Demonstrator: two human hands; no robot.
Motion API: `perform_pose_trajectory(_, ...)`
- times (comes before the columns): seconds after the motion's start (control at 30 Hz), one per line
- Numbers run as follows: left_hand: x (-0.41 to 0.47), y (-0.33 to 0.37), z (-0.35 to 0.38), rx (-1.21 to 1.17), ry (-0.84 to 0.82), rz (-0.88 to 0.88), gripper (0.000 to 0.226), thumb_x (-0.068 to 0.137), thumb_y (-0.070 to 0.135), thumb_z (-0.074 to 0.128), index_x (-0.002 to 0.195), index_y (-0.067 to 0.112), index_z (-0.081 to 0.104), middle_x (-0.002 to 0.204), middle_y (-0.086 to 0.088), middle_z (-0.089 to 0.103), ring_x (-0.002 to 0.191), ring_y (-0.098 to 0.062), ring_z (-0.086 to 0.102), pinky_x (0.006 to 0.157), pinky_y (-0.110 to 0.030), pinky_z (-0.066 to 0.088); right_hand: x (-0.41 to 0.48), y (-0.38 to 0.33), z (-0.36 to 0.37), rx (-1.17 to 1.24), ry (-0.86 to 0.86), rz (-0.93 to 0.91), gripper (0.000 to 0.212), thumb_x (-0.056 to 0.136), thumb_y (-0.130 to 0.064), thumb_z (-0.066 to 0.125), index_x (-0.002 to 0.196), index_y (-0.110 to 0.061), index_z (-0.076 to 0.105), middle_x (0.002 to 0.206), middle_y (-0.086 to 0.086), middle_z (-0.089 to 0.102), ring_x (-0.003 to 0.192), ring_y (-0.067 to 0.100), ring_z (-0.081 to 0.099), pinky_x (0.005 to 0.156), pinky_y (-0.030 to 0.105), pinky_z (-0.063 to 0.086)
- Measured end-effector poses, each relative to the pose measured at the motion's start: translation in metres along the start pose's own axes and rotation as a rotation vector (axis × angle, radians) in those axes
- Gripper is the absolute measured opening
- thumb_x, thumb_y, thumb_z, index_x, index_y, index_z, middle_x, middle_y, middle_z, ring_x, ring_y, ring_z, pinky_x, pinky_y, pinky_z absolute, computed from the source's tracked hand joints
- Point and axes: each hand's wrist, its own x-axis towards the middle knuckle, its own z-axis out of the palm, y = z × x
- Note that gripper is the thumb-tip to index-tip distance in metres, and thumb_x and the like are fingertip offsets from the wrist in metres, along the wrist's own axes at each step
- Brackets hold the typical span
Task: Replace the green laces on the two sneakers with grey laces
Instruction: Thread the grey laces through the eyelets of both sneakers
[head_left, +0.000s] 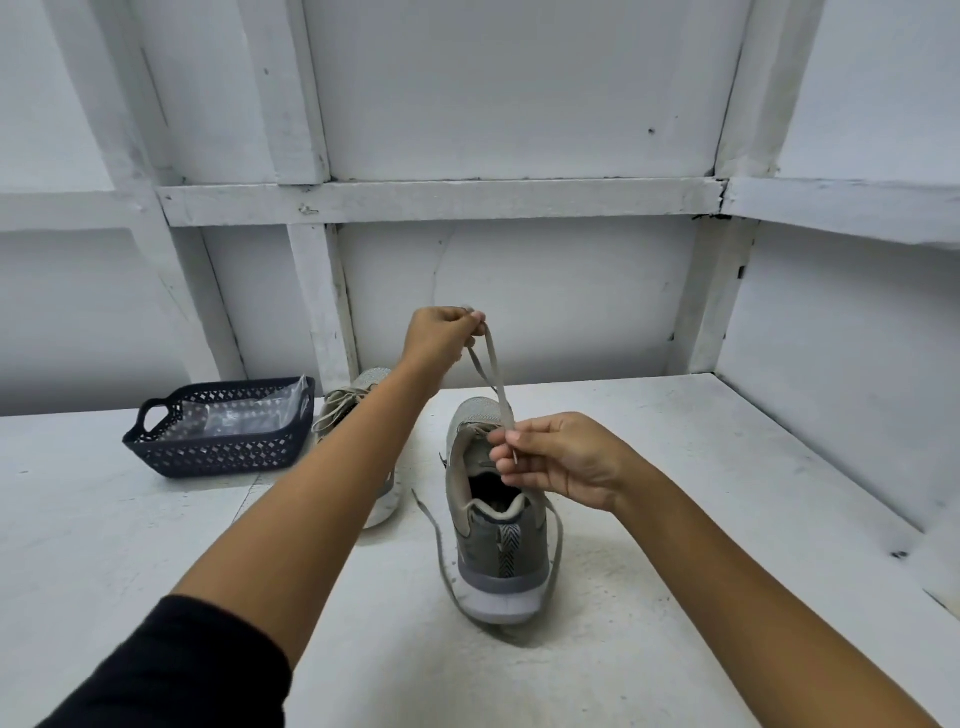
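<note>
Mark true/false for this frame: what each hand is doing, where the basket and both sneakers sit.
1. Left hand pinches the lace above the near sneaker. True.
2. Right hand is open and empty. False: it pinches the lace over the sneaker's opening.
3. Basket sits right of both sneakers. False: it is left of them, beside the far sneaker.
4. Near sneaker's heel faces the camera. True.
</note>
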Motion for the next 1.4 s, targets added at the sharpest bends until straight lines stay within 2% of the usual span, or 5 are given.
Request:
perform_pose_trajectory(0.33,-0.035,-0.030,0.018,0.912,-0.415,-0.135,0.057,0.094,0.054,0.040,0.110,0.005,0.064,0.121,-0.017,0.060,0.118,-0.033,0.051,0.101,-0.036,0.038,0.015,0.004,-0.029,0.041,0.386,-0.166,0.009,0.091,-0.014,0.060,0.088,-0.011,0.068,0.073,0.000,0.061,0.066,0.011,0.058,0.063,0.023,0.050)
perform_pose_trajectory(0.47,-0.036,-0.044,0.022,0.766,-0.406,-0.285,0.068,0.065,0.063,0.054,0.111,0.014,0.061,0.117,-0.010,0.061,0.111,-0.028,0.054,0.094,-0.035,0.045,0.031,0.016,-0.027,0.097,0.460,-0.204,0.009,0.090,-0.008,0.061,0.083,-0.008,0.066,0.068,0.002,0.056,0.059,0.008,0.052,0.052,0.016,0.048)
perform_pose_trajectory(0.6,-0.036,-0.051,0.021,0.449,-0.384,-0.377,0.013,0.086,0.021,0.058,0.078,0.010,0.056,0.075,-0.006,0.054,0.066,-0.018,0.051,0.059,-0.025,0.043,0.047,0.030,-0.023,0.063,0.500,-0.235,0.012,0.090,0.000,0.057,0.082,-0.004,0.065,0.070,0.005,0.058,0.063,0.011,0.055,0.059,0.017,0.053)
perform_pose_trajectory(0.77,-0.033,-0.067,0.012,-0.004,-0.332,-0.535,0.013,0.083,-0.009,0.054,0.076,0.001,0.059,0.075,-0.016,0.059,0.069,-0.027,0.057,0.072,-0.034,0.050,0.061,0.045,-0.020,0.020,0.565,-0.294,0.016,0.088,0.002,0.059,0.076,-0.009,0.060,0.068,0.007,0.061,0.055,0.009,0.058,0.060,0.016,0.054)
perform_pose_trajectory(1.4,-0.034,-0.077,0.011,-0.140,-0.276,-0.516,0.018,0.082,-0.017,0.051,0.080,0.000,0.058,0.077,-0.013,0.058,0.070,-0.024,0.057,0.067,-0.029,0.052,0.068,0.058,-0.019,-0.123,0.595,-0.400,0.017,0.086,-0.002,0.063,0.073,-0.013,0.060,0.073,0.007,0.067,0.063,0.013,0.062,0.077,0.038,0.055)
